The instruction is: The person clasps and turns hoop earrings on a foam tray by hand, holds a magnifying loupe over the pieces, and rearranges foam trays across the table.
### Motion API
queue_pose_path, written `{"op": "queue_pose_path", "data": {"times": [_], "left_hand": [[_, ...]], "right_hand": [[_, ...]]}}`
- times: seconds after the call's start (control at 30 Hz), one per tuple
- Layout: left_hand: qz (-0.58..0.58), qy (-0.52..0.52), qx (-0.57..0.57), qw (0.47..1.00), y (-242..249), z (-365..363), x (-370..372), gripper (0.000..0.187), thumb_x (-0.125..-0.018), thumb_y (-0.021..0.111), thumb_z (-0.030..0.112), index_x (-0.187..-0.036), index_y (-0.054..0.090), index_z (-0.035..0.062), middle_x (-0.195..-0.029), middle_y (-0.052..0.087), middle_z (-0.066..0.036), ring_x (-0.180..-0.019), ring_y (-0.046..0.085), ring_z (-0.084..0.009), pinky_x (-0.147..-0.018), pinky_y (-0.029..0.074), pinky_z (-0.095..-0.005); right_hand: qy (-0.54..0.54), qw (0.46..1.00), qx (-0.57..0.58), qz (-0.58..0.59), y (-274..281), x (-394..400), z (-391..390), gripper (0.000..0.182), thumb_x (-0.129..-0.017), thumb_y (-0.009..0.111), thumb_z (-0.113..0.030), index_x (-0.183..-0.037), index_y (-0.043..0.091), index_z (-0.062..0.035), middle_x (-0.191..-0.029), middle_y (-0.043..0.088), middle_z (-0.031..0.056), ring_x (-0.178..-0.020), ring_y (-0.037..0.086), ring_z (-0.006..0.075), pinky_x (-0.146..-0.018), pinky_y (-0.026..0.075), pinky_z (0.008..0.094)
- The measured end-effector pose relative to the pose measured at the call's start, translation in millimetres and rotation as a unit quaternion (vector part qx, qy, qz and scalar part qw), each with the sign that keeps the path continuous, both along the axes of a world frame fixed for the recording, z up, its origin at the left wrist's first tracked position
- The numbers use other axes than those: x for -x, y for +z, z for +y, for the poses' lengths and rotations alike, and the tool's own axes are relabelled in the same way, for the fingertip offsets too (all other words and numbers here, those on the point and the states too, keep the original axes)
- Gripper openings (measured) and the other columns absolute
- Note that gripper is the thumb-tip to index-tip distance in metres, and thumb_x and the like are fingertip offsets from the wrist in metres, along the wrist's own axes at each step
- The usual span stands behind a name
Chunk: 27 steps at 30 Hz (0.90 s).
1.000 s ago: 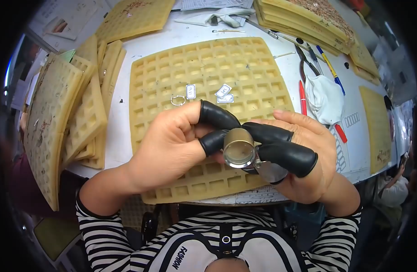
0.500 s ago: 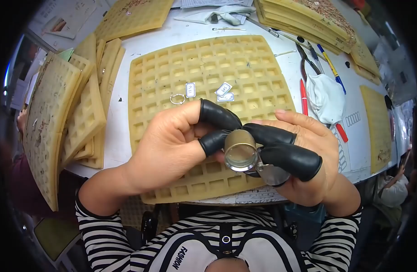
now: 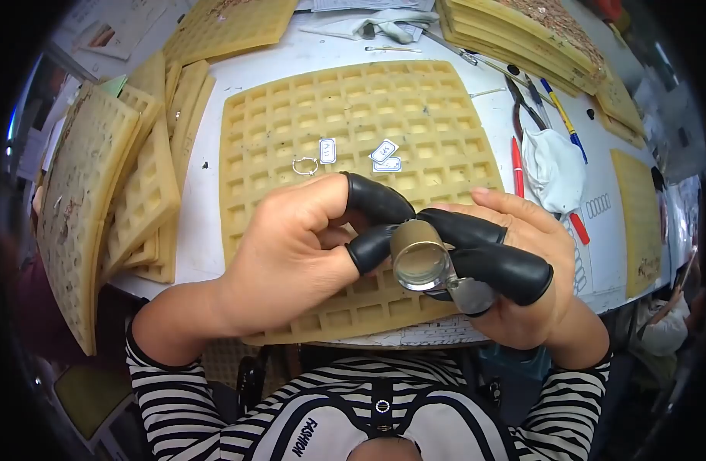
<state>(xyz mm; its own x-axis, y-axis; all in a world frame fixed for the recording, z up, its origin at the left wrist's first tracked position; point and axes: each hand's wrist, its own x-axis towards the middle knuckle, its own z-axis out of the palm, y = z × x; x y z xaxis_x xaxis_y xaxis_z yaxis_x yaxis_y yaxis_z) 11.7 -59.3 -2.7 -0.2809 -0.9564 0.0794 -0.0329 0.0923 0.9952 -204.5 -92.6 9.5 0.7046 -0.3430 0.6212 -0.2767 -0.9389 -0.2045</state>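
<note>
A round magnifying loupe (image 3: 419, 257) with a brass-coloured rim and a silver cover is held by my right hand (image 3: 522, 253), whose fingers wear black finger covers. At the loupe's left edge, the black-covered thumb and finger of my left hand (image 3: 299, 238) are pinched together; whatever lies between their tips is too small to make out. Both hands are over a yellow waffle-patterned tray (image 3: 261, 123). Behind my left hand lies a thin silver ring (image 3: 305, 166), beside a small label (image 3: 327, 151). Two more labels (image 3: 385, 154) overlap to the right.
Yellow trays lean in a stack (image 3: 92, 169) at left; more are piled at the back (image 3: 514, 46). On the right lie a white cloth (image 3: 552, 173), red pen (image 3: 517, 165), pliers (image 3: 525, 107) and blue-yellow pen (image 3: 564, 115). A grey cloth (image 3: 368, 27) lies at the back.
Both hands and the loupe appear slightly further right and lower in the view. The tray and labels have shifted slightly right too. The grip looks the same.
</note>
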Motion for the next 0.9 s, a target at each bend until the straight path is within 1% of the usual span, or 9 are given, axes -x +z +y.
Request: {"op": "queue_pose_path", "data": {"times": [0.27,0.33,0.37,0.6,0.67,0.73,0.77,0.83,0.9], "left_hand": [[0.012,-0.013,-0.034,0.999,3.4,0.5,-1.6,0.020,-0.085,0.058,-0.005,-0.105,0.057,-0.0057,-0.095,0.062,-0.008,-0.083,0.063,-0.0121,-0.070,0.054,-0.0233],[0.088,-0.025,-0.119,0.989,6.5,-0.7,-1.4,0.019,-0.087,0.056,-0.005,-0.106,0.055,-0.0058,-0.095,0.063,-0.009,-0.082,0.064,-0.0132,-0.070,0.055,-0.0244],[0.120,-0.031,-0.132,0.983,4.8,-1.4,-1.9,0.017,-0.088,0.054,-0.005,-0.105,0.055,-0.0053,-0.096,0.063,-0.009,-0.082,0.064,-0.0140,-0.071,0.055,-0.0254],[0.129,-0.032,-0.139,0.981,1.5,-3.7,-2.6,0.016,-0.088,0.055,-0.004,-0.104,0.057,-0.0042,-0.098,0.063,-0.008,-0.081,0.062,-0.0128,-0.071,0.053,-0.0245],[0.108,-0.039,-0.150,0.982,5.7,-4.6,-3.0,0.016,-0.088,0.056,-0.004,-0.104,0.057,-0.0040,-0.099,0.063,-0.007,-0.086,0.062,-0.0122,-0.074,0.052,-0.0244],[0.110,-0.025,-0.137,0.984,4.2,-3.6,-2.6,0.016,-0.087,0.057,-0.005,-0.103,0.058,-0.0036,-0.101,0.063,-0.007,-0.091,0.061,-0.0116,-0.078,0.052,-0.0243],[0.141,-0.036,-0.152,0.978,3.0,-3.9,-4.5,0.017,-0.087,0.057,-0.005,-0.104,0.058,-0.0032,-0.102,0.063,-0.007,-0.094,0.060,-0.0113,-0.081,0.051,-0.0245],[0.139,-0.037,-0.145,0.979,2.2,-4.0,-3.9,0.017,-0.087,0.057,-0.005,-0.105,0.058,-0.0031,-0.102,0.063,-0.007,-0.094,0.060,-0.0112,-0.081,0.051,-0.0244],[0.144,-0.042,-0.129,0.980,0.5,-4.0,-3.8,0.018,-0.088,0.056,-0.005,-0.106,0.058,-0.0031,-0.102,0.063,-0.007,-0.094,0.060,-0.0111,-0.081,0.051,-0.0242]], "right_hand": [[0.008,1.000,0.012,-0.001,-1.7,1.1,-1.0,0.029,-0.062,0.064,-0.006,-0.091,0.065,-0.0002,-0.096,0.068,0.0171,-0.089,0.067,0.0286,-0.086,0.049,0.0412],[0.003,1.000,0.023,0.000,-2.2,1.5,-1.0,0.028,-0.063,0.063,-0.005,-0.090,0.065,-0.0010,-0.095,0.068,0.0172,-0.091,0.067,0.0290,-0.086,0.049,0.0417],[0.003,1.000,0.023,-0.001,-1.3,1.6,-0.8,0.028,-0.063,0.063,-0.005,-0.090,0.065,-0.0010,-0.095,0.068,0.0172,-0.091,0.067,0.0290,-0.086,0.049,0.0417],[-0.006,0.999,0.030,-0.022,-0.9,1.2,0.6,0.024,-0.062,0.064,-0.005,-0.086,0.065,-0.0030,-0.095,0.068,0.0164,-0.090,0.067,0.0284,-0.085,0.050,0.0421],[0.010,0.999,0.013,-0.037,-1.9,1.7,0.5,0.022,-0.062,0.064,-0.004,-0.084,0.064,-0.0034,-0.096,0.068,0.0168,-0.090,0.067,0.0285,-0.085,0.050,0.0419],[0.012,0.999,-0.008,-0.036,-0.8,1.9,1.9,0.019,-0.063,0.066,-0.005,-0.082,0.063,-0.0038,-0.095,0.068,0.0172,-0.090,0.068,0.0285,-0.084,0.050,0.0415],[0.013,0.999,0.009,-0.042,-3.2,1.2,1.1,0.019,-0.063,0.067,-0.007,-0.081,0.063,-0.0041,-0.095,0.068,0.0170,-0.090,0.068,0.0285,-0.084,0.050,0.0412],[0.014,0.998,0.035,-0.048,-4.6,0.8,0.2,0.020,-0.063,0.069,-0.012,-0.080,0.063,-0.0049,-0.094,0.068,0.0162,-0.089,0.068,0.0283,-0.083,0.050,0.0410],[0.014,0.998,0.032,-0.049,-4.5,1.3,0.6,0.019,-0.064,0.070,-0.012,-0.080,0.063,-0.0050,-0.093,0.068,0.0163,-0.089,0.068,0.0284,-0.083,0.050,0.0410]]}}
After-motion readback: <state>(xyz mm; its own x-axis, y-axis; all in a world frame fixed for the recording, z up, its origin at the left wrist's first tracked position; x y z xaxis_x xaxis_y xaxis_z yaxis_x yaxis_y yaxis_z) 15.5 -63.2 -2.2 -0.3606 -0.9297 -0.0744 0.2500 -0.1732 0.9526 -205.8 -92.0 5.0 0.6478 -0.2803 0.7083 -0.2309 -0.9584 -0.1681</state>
